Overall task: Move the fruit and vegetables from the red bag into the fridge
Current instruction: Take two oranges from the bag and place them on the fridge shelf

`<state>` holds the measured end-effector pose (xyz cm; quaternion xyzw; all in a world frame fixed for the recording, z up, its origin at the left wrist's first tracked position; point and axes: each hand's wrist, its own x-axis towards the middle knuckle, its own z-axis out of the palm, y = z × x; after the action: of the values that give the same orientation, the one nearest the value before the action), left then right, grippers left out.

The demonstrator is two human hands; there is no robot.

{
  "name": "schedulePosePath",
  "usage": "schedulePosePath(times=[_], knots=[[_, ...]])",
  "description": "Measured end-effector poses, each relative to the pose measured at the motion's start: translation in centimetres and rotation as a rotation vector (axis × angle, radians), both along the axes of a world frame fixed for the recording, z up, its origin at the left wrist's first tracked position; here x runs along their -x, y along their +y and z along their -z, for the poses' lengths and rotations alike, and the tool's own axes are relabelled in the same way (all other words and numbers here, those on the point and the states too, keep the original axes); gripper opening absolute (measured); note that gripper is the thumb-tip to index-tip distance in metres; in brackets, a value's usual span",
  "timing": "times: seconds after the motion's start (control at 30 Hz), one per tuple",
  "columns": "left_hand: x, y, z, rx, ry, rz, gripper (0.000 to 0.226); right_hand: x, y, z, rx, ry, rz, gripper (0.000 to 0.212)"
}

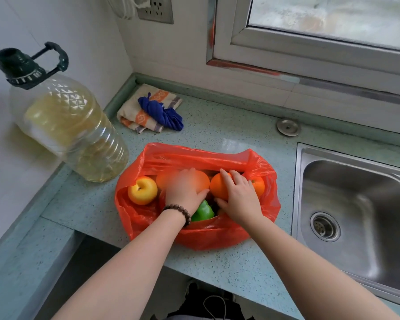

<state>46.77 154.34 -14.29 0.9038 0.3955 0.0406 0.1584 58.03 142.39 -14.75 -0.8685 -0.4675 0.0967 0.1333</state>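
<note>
Both my hands reach into the open red bag (194, 236) on the pale green counter (217, 132): my right hand (239, 197) curls fingers and thumb around an orange (218, 188), while my left hand (185, 190), blurred, lies spread over another orange-coloured fruit (201, 180), and I cannot tell if it grips. A yellow apple (142, 190) sits left of that hand, a green pepper (202, 212) lies between my wrists, a smaller orange (258, 184) peeks just right of my right hand, and a steel sink (356, 204) lies further right.
</note>
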Motion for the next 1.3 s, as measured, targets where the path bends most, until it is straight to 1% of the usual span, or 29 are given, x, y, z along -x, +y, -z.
schedulePosePath(times=[0.1,0.37,0.53,0.67,0.8,0.93,1.13,1.3], knots=[[-0.2,-0.3,-1.7,0.032,-0.104,0.009,0.074,-0.6,-0.7,-1.6,-0.077,0.056,0.025,0.083],[-4.1,-1.8,-8.6,0.000,-0.368,0.156,0.074,-2.9,-4.9,-8.3,-0.301,0.002,0.245,0.083],[-7.4,-4.8,-11.1,0.030,-0.461,0.330,0.073,-3.2,-9.7,-11.5,-0.387,-0.062,0.438,0.083],[-9.6,-8.6,-11.9,0.066,-0.496,0.542,0.072,-1.9,-15.3,-12.6,-0.414,-0.124,0.662,0.083],[-10.4,-14.2,-11.4,0.160,-0.498,0.767,0.072,1.3,-21.6,-12.2,-0.432,-0.150,0.914,0.083],[-9.6,-21.6,-10.7,0.244,-0.462,0.995,0.074,6.0,-28.0,-11.3,-0.418,-0.191,1.166,0.083],[-6.1,-34.2,-10.2,0.349,-0.374,1.348,0.074,15.2,-37.5,-10.9,-0.403,-0.272,1.539,0.083],[-0.8,-45.2,-10.7,0.414,-0.307,1.629,0.075,24.4,-44.8,-11.2,-0.410,-0.395,1.832,0.083]])
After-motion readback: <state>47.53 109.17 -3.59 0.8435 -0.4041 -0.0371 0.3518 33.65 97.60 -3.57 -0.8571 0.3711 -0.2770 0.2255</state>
